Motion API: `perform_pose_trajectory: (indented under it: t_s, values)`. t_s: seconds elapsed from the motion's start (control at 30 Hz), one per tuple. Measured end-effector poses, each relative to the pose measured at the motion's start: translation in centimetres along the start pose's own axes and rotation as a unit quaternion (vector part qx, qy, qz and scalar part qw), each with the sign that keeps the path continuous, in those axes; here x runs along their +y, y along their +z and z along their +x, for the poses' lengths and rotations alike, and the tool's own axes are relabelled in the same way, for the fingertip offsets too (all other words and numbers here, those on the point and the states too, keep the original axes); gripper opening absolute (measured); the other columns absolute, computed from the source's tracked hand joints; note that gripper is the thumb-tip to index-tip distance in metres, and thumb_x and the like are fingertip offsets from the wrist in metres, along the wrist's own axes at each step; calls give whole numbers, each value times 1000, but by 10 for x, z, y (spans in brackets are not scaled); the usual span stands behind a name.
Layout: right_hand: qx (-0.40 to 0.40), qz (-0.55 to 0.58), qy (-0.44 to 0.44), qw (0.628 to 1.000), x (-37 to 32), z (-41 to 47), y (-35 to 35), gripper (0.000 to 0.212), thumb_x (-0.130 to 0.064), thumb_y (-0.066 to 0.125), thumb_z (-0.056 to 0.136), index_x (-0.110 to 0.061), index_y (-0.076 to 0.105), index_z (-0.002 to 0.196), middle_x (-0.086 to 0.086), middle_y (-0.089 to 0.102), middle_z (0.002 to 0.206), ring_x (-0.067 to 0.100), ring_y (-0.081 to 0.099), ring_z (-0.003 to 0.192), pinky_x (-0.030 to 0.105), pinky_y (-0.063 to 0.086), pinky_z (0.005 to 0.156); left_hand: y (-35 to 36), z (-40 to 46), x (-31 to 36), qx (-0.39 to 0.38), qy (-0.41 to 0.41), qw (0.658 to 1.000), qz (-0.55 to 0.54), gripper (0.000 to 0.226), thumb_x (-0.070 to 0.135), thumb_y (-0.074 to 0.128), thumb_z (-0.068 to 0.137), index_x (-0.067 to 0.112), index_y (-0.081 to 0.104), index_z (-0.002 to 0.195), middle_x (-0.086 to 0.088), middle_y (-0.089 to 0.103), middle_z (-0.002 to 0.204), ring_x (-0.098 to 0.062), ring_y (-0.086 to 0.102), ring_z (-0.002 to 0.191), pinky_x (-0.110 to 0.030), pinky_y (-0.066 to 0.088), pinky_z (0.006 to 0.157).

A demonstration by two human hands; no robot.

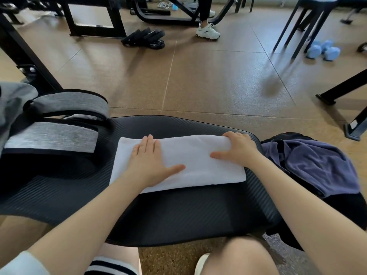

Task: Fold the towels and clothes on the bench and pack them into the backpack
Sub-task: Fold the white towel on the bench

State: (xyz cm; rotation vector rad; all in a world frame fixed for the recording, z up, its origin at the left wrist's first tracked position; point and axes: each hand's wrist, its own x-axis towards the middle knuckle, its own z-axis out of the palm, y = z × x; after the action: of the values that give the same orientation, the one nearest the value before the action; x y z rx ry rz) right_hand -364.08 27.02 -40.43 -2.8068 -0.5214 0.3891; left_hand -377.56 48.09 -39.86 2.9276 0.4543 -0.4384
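Bare bench lies open between the towel and the near edge. The backpack blocks the left end, its straps just beside the towel. Purple clothes crowd the right end.

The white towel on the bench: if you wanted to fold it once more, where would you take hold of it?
Probably at its right short end. The white towel lies flat as a long strip across the bench, and the right hand already curls over that end's far corner. Lifting it from the right and carrying it leftward toward the flat left hand would halve it.
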Motion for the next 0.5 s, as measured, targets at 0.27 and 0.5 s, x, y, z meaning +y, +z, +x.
perform_pose_trajectory:
  t_s: [0.27,0.5]
  values:
    - [37,174,128,976,-15,-27,12,48,-37,73,74,-6,57,108,10,62,108,29,56,106,34,44,81,18,20,60,29,204,978,13,77,63,27,90,27,-8,148,4,-15,156,-13,-13,143,-32,-10,114]
    - [-33,482,43,874,-44,-38,-23,53,2,66,77,-8,50,127,11,61,119,30,58,110,46,49,93,9,26,53,-3,240,949,-207,49,43,25,99,31,21,147,5,19,156,-12,16,143,-35,9,116]
